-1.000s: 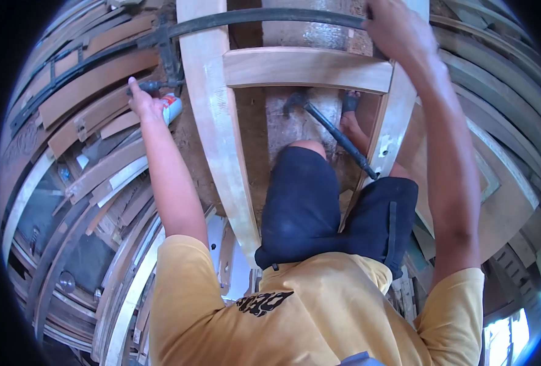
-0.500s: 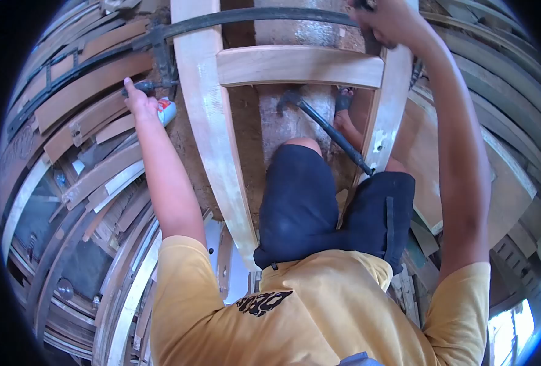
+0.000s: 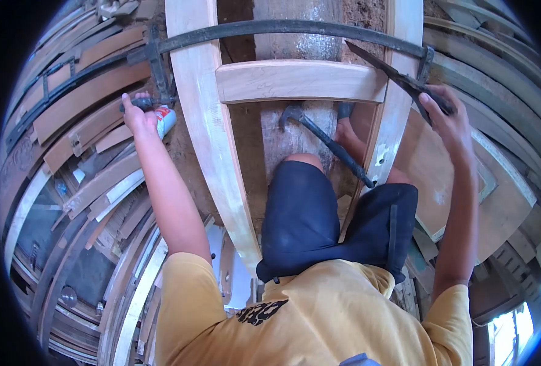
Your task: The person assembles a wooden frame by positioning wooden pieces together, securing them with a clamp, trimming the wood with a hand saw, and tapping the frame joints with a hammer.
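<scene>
A long dark bar clamp (image 3: pixel 270 27) spans the pale wooden frame (image 3: pixel 200 91). At its left end, my left hand (image 3: pixel 139 116) is closed round the clamp's screw handle. My right hand (image 3: pixel 450 116) grips the dark handle of a tool with a long, pointed blade (image 3: pixel 377 64); its exact kind is unclear. That blade points up and left over the frame's right rail, near the clamp's right jaw (image 3: pixel 427 64). Inside the frame, below the crosspiece (image 3: pixel 301 81), a claw hammer (image 3: pixel 331 143) leans with its handle end at the right rail.
Next to my left hand is a white and red can or bottle (image 3: pixel 166 121). Stacked wood strips (image 3: pixel 93 110) crowd the left side, with more boards (image 3: pixel 496 91) on the right. My knees (image 3: pixel 304 195) are close to the hammer and the frame's lower part.
My right hand has come down and right from the clamp's right end, and the pointed tool now shows in it. My left hand stays at the screw handle. The view has tilted slightly upward.
</scene>
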Demonstrator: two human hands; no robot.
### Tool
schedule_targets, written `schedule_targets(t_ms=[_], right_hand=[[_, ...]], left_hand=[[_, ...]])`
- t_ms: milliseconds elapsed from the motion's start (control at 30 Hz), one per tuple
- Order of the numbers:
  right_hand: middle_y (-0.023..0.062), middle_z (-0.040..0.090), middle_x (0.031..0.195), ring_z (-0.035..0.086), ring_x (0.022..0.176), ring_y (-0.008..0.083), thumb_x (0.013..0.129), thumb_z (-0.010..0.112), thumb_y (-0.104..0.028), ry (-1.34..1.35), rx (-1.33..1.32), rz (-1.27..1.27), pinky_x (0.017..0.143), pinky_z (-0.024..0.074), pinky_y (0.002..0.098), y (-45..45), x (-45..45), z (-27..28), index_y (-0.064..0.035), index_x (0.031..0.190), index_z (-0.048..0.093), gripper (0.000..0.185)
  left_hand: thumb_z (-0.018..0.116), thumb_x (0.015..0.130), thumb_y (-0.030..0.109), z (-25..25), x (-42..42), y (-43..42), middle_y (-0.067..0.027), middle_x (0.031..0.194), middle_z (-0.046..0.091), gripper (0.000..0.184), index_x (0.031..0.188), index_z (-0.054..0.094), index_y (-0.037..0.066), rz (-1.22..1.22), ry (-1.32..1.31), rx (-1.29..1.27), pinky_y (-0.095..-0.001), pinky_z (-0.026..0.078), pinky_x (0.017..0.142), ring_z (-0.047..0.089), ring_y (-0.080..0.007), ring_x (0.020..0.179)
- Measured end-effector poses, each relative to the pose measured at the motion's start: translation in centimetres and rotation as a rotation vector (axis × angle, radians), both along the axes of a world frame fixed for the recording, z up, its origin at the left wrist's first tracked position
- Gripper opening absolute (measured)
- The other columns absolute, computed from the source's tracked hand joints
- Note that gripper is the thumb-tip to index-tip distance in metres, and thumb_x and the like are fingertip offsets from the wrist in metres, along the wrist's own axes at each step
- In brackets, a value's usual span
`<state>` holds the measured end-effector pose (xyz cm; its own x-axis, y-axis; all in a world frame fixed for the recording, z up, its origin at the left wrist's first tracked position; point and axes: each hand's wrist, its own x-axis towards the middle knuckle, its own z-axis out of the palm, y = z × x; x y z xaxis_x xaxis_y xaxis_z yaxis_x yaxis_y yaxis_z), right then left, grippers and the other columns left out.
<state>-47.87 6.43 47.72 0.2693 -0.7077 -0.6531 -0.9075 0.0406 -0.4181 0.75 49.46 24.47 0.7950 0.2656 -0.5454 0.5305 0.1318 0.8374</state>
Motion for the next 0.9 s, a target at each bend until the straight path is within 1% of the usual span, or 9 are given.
schedule_targets(t_ms=[100, 133, 167, 200, 267, 600, 667, 800, 900], right_hand=[[0.0019, 0.070, 0.093, 0.060, 0.083, 0.0079, 0.098, 0.078, -0.027, -0.202, -0.179, 0.129, 0.073, 0.0480, 0.0246, 1.7, -3.2, -2.4, -0.0013, 0.120, 0.073, 0.035], [0.0014, 0.069, 0.093, 0.060, 0.083, 0.0079, 0.097, 0.078, -0.026, -0.263, -0.251, 0.153, 0.073, 0.0481, 0.0246, 2.2, -3.8, -2.6, -0.0011, 0.121, 0.073, 0.035], [-0.0004, 0.063, 0.080, 0.051, 0.065, 0.0067, 0.101, 0.071, -0.028, -0.304, -0.272, 0.119, 0.058, 0.0364, 0.0239, 2.7, -4.1, -2.6, -0.0027, 0.119, 0.075, 0.031], [-0.0004, 0.063, 0.080, 0.051, 0.065, 0.0067, 0.101, 0.071, -0.028, -0.310, -0.273, 0.129, 0.058, 0.0364, 0.0239, 2.9, -6.0, -4.1, -0.0027, 0.119, 0.075, 0.031], [0.0036, 0.065, 0.082, 0.055, 0.070, 0.0111, 0.101, 0.067, -0.026, -0.522, -0.077, -0.312, 0.062, 0.0385, 0.0272, 3.6, -11.0, -7.7, 0.0028, 0.111, 0.073, 0.031], [0.0070, 0.065, 0.086, 0.060, 0.077, 0.0174, 0.095, 0.071, -0.029, -0.616, 0.048, -0.354, 0.079, 0.0459, 0.0300, 1.1, -12.7, -8.4, 0.0087, 0.115, 0.073, 0.043], [0.0065, 0.067, 0.088, 0.059, 0.077, 0.0157, 0.093, 0.071, -0.028, -0.608, 0.031, -0.394, 0.077, 0.0455, 0.0284, 1.2, -13.3, -7.3, 0.0082, 0.120, 0.074, 0.045], [0.0052, 0.067, 0.087, 0.056, 0.075, 0.0101, 0.091, 0.073, -0.029, -0.244, -0.412, -0.018, 0.069, 0.0411, 0.0250, 3.9, -10.2, 6.1, 0.0067, 0.128, 0.073, 0.051], [0.0047, 0.064, 0.082, 0.054, 0.073, 0.0108, 0.093, 0.071, -0.027, -0.319, -0.344, -0.177, 0.066, 0.0400, 0.0265, 3.8, -12.5, 11.9, 0.0074, 0.126, 0.073, 0.048]], left_hand=[[0.068, 0.105, 0.030, 1.1, -1.8, -0.8, -0.0172, 0.110, 0.063, 0.047, 0.132, 0.044, 0.000, -0.067, -0.026, -0.076, -0.0457, 0.063, 0.084, 0.067, -0.0295, 0.086], [0.069, 0.104, 0.029, 3.0, -3.5, -2.7, -0.0192, 0.117, 0.060, 0.053, 0.138, 0.039, 0.000, -0.027, -0.086, 0.173, -0.0454, 0.062, 0.086, 0.066, -0.0316, 0.092], [0.070, 0.103, 0.028, 4.2, -5.0, -4.3, -0.0213, 0.124, 0.057, 0.061, 0.144, 0.035, 0.000, 0.019, -0.152, 0.424, -0.0450, 0.061, 0.088, 0.065, -0.0337, 0.097], [0.070, 0.103, 0.028, 4.3, -6.3, -5.3, -0.0213, 0.124, 0.057, 0.061, 0.144, 0.035, 0.000, 0.030, -0.153, 0.423, -0.0450, 0.061, 0.088, 0.065, -0.0337, 0.097], [0.071, 0.102, 0.027, 4.5, -8.9, -6.1, -0.0274, 0.139, 0.046, 0.076, 0.155, 0.023, 0.000, -0.143, -0.403, 0.773, -0.0448, 0.058, 0.092, 0.060, -0.0358, 0.112], [0.064, 0.105, 0.027, 4.8, -12.1, -9.4, -0.0379, 0.146, 0.044, 0.087, 0.162, 0.004, -0.001, -0.181, -0.280, 0.514, -0.0471, 0.054, 0.102, 0.060, -0.0418, 0.128], [0.064, 0.105, 0.026, 4.9, -12.2, -9.3, -0.0381, 0.146, 0.044, 0.086, 0.162, 0.005, -0.001, -0.199, -0.299, 0.545, -0.0467, 0.053, 0.104, 0.060, -0.0419, 0.127], [0.065, 0.105, 0.024, 3.9, -11.9, -8.4, -0.0380, 0.146, 0.045, 0.085, 0.161, 0.007, -0.001, -0.199, -0.305, 0.546, -0.0471, 0.053, 0.104, 0.059, -0.0420, 0.129], [0.067, 0.104, 0.023, 3.5, -11.7, -8.9, -0.0353, 0.144, 0.046, 0.084, 0.161, 0.010, -0.001, -0.176, -0.359, 0.546, -0.0454, 0.054, 0.102, 0.061, -0.0402, 0.124]])
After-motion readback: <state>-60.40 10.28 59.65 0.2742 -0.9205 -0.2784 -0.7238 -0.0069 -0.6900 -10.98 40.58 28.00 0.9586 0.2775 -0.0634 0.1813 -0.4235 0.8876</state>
